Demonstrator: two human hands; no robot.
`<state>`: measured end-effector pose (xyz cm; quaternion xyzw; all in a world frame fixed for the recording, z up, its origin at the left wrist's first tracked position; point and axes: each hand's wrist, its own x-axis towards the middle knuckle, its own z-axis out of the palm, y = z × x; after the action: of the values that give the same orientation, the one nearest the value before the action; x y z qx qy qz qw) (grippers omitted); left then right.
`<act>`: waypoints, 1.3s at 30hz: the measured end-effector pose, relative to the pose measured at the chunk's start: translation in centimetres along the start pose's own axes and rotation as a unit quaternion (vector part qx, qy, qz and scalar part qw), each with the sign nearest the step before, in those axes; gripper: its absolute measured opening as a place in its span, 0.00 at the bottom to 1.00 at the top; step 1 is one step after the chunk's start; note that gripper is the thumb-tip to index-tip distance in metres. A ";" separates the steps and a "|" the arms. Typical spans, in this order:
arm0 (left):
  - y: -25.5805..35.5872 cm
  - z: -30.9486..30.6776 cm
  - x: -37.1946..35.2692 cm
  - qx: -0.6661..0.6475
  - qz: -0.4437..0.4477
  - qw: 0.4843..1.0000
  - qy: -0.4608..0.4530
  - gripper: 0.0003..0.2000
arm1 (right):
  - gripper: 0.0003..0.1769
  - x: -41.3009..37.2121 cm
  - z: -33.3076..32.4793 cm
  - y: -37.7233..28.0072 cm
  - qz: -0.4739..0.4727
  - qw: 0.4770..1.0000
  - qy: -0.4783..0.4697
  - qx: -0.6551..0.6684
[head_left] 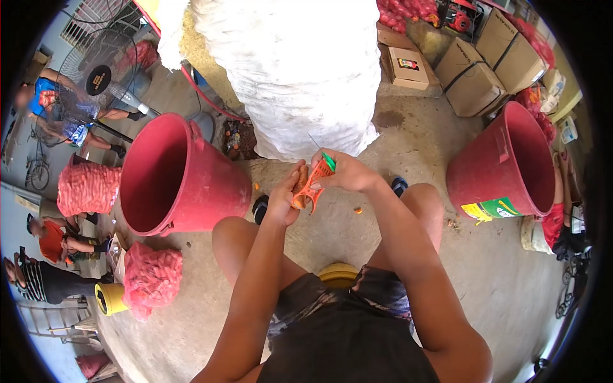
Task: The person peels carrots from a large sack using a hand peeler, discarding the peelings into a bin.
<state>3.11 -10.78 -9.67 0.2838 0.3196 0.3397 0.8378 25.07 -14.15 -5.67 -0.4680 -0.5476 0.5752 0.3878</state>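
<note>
My left hand [285, 199] is closed around a brownish-orange elongated piece [300, 180], its fingers pointing up. From the other side, my right hand [348, 173] grips an orange perforated strip [319, 177] that curves into a loop near the left hand's fingertips. A bright green piece [329, 160] shows at the right thumb and fingers, and a thin metal point sticks up beyond it. Both hands are close together over the floor between my knees. Just beyond them stands a tall white sack [300, 76].
Large red bins stand at left [217, 185] and right [469, 169]. Filled red mesh bags [152, 274] sit at left, beside a yellow bucket [111, 299]. Cardboard boxes [472, 80] are back right. A fan [96, 73] and several people occupy the left side.
</note>
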 end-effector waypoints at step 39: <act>0.1 -0.2 -1.6 0.072 -0.066 0.994 0.049 0.17 | 0.29 -0.8 -1.6 -0.2 0.030 0.969 0.179 -0.168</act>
<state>1.97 -11.86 -9.15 0.3051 0.4019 0.2735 0.8189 26.82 -14.48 -5.29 -0.6380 -0.5437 0.3930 0.3780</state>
